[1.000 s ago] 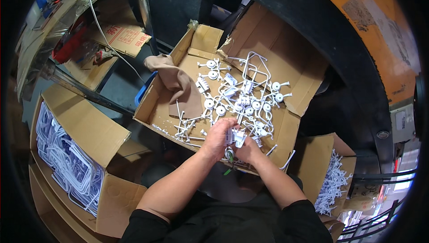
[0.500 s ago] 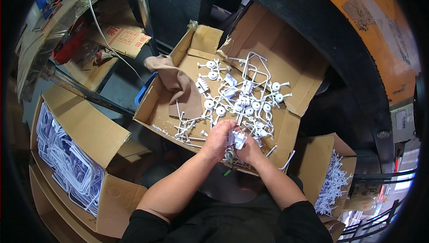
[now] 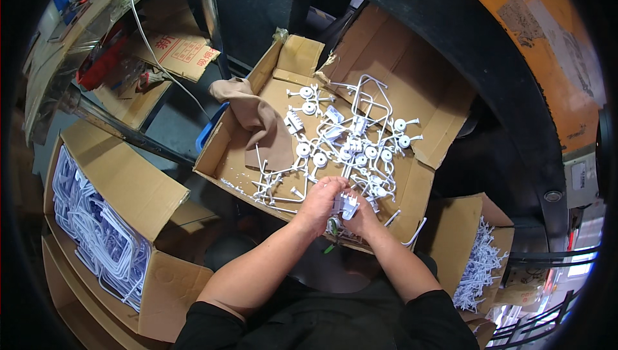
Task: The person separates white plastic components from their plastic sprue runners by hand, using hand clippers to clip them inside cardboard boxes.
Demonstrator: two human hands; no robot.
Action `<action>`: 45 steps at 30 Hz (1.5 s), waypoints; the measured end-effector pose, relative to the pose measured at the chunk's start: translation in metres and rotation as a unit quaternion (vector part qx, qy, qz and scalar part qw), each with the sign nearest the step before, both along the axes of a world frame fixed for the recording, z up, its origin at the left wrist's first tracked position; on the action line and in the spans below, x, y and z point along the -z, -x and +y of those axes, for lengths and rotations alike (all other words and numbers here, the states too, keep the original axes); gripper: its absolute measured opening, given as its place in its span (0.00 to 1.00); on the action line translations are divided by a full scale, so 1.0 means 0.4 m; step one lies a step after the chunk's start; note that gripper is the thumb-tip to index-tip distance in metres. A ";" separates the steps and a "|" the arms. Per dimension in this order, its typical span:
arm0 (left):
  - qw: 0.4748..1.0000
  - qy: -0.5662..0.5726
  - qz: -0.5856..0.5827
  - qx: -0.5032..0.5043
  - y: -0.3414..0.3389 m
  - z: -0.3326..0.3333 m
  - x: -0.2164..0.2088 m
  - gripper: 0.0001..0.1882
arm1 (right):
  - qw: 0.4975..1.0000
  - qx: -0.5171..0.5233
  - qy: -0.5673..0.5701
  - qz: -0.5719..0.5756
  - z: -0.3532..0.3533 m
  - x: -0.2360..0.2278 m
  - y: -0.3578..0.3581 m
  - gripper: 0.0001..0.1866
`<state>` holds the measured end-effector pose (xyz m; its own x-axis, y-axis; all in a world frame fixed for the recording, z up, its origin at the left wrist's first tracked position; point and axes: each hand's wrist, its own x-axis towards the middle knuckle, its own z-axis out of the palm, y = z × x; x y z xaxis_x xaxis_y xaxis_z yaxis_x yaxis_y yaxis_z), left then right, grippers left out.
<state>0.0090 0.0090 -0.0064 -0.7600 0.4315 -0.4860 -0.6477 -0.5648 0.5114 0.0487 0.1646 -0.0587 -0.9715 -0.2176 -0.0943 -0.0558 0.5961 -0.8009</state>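
Note:
Close together above the near edge of a shallow cardboard box, my left hand [image 3: 318, 205] and my right hand [image 3: 364, 220] are both closed around a white plastic bracket [image 3: 348, 204] with a row of short prongs. White rods stick out beyond the fingers, and the fingertips are partly hidden. Just below the hands hangs a green-handled tool [image 3: 330, 247] whose kind I cannot make out. Beyond them, white bent rods, round wheel-like pieces [image 3: 320, 159] and toothed plastic pieces [image 3: 293, 122] lie in a loose heap on the cardboard.
A brown cloth [image 3: 262, 124] drapes over the box's left wall. At the left a carton [image 3: 168, 298] holds many white bent rods; at the right another carton [image 3: 444, 221] holds small white pieces. A dark curved frame [image 3: 515, 79] arches over the far right. A workbench [image 3: 61, 70] stands far left.
Both hands have shifted very slightly toward me, and the white bracket sits a little lower and further right. The grip stays much the same, and the heap has not visibly changed.

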 end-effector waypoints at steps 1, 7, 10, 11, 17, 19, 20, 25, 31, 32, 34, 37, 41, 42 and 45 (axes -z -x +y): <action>1.000 0.007 0.001 -0.003 -0.001 0.000 0.001 0.12 | 1.000 0.002 0.007 -0.016 -0.005 -0.007 0.000 0.21; 0.995 -0.074 -0.062 -0.040 0.017 -0.012 -0.040 0.15 | 0.994 -0.076 -0.066 -0.032 0.010 -0.035 0.010 0.21; 0.989 -0.115 -0.065 -0.066 0.030 -0.058 -0.032 0.15 | 0.977 -0.038 -0.132 -0.160 -0.016 -0.111 0.029 0.23; 0.990 -0.110 -0.056 -0.064 0.033 -0.062 -0.029 0.15 | 0.984 0.004 -0.114 -0.136 -0.010 -0.134 0.027 0.23; 0.990 -0.114 -0.060 -0.062 0.024 -0.031 -0.046 0.15 | 0.969 0.201 0.085 -0.116 0.090 -0.105 0.007 0.23; 0.991 -0.114 -0.052 -0.047 0.030 -0.026 -0.041 0.16 | 0.931 0.229 0.254 -0.126 0.099 -0.096 -0.012 0.23; 0.991 -0.116 -0.051 -0.046 0.036 -0.022 -0.039 0.16 | 0.931 0.230 0.254 -0.124 0.107 -0.098 -0.021 0.23; 0.989 -0.130 -0.029 -0.064 0.061 -0.071 -0.048 0.14 | 0.923 0.254 0.281 -0.073 0.081 -0.088 -0.050 0.20; 0.994 -0.090 0.006 -0.056 0.009 -0.041 -0.007 0.14 | 0.981 0.189 0.049 0.011 0.077 -0.115 -0.138 0.13; 0.994 -0.101 0.006 -0.033 -0.016 -0.036 -0.012 0.14 | 0.982 0.186 0.022 0.028 0.072 -0.128 -0.155 0.12; 0.994 -0.101 0.038 -0.033 -0.080 -0.026 -0.090 0.12 | 0.981 0.174 0.031 0.074 0.123 -0.089 -0.187 0.11; 0.996 -0.033 0.066 -0.056 -0.161 -0.109 -0.110 0.10 | 0.991 0.121 -0.034 0.035 0.073 -0.059 -0.171 0.09; 0.950 0.069 0.292 -0.084 -0.249 -0.176 -0.134 0.09 | 0.989 0.069 -0.076 0.111 0.066 -0.070 -0.161 0.09; 0.908 0.156 0.376 -0.097 -0.267 -0.189 -0.133 0.09 | 0.988 0.076 -0.071 0.111 0.061 -0.078 -0.162 0.08; 0.937 0.149 0.313 -0.055 -0.337 -0.280 -0.239 0.09 | 0.987 0.088 -0.073 0.116 0.069 -0.079 -0.159 0.07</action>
